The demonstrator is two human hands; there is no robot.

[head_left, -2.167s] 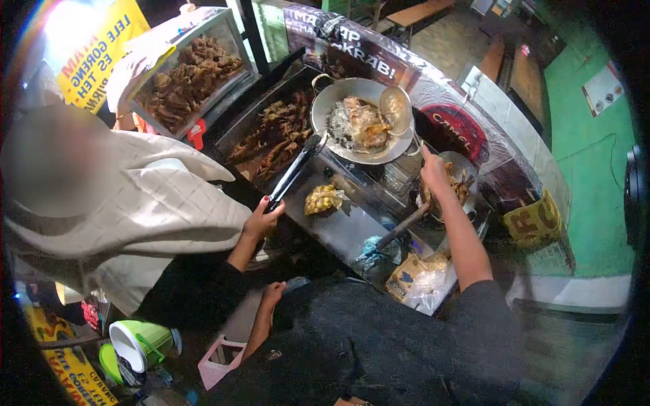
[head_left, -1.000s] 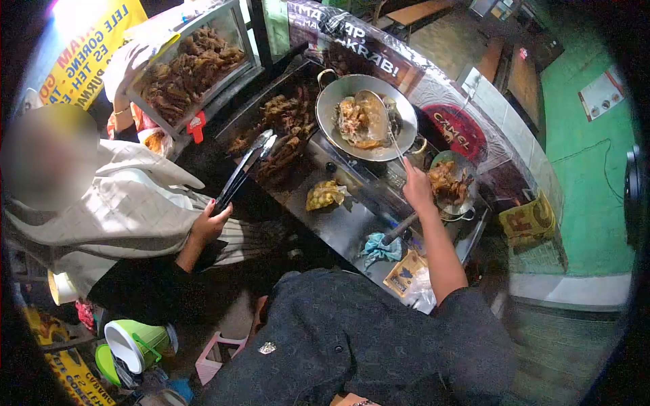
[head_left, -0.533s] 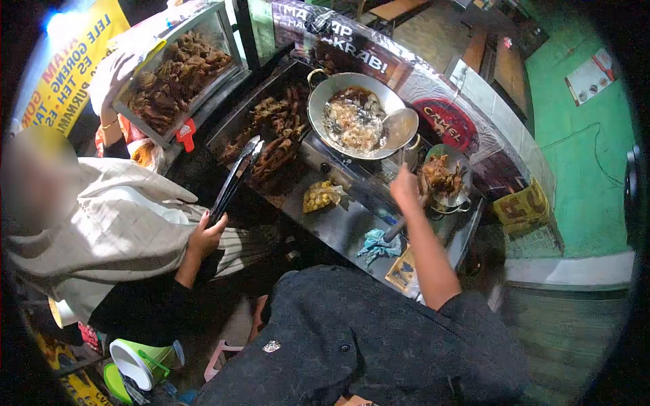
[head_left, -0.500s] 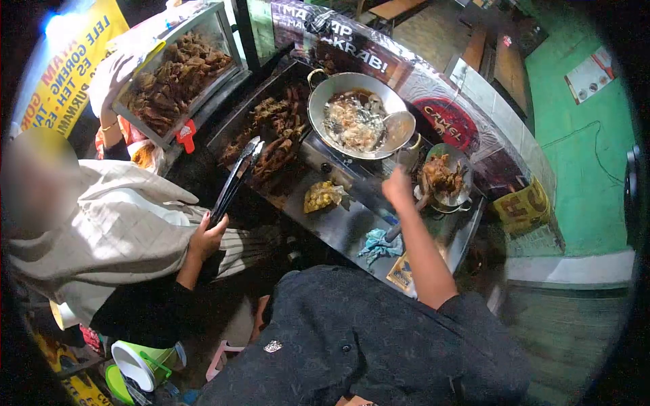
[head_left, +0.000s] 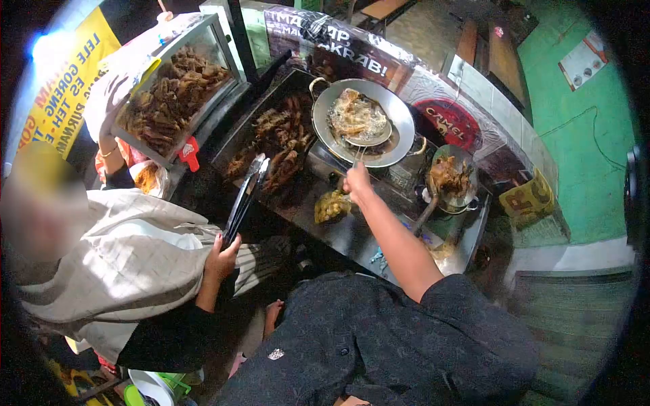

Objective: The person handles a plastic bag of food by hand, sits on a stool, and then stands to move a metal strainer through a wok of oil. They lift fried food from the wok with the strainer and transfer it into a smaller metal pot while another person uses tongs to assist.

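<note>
My right hand (head_left: 357, 180) is closed round the thin handle of a skimmer (head_left: 371, 137), whose round head is in a wok (head_left: 406, 122) of dark oil. Pale golden frying food (head_left: 353, 111) lies against and above the skimmer head. Low beside my dark shirt, part of my left hand (head_left: 273, 312) shows; its fingers are too hidden to read. Just below the wok sits a clear plastic bag of yellow pieces (head_left: 332, 206). A second pan (head_left: 462, 201) on the right holds browned fried pieces (head_left: 450, 177), with a dark-handled utensil (head_left: 426, 215) leaning out of it.
At the left, another person's hand (head_left: 220, 260) holds black-handled tongs (head_left: 245, 196). Browned fried pieces (head_left: 281, 128) lie on the counter left of the wok. A glass case (head_left: 233, 51) stands beyond them, full of fried food. A blue cloth (head_left: 379, 258) lies near the counter's front edge.
My right hand has swung left and nearer, bringing the skimmer from the wok's right side to its middle. The foaming has died down and larger golden food shows. The view has shifted slightly.
</note>
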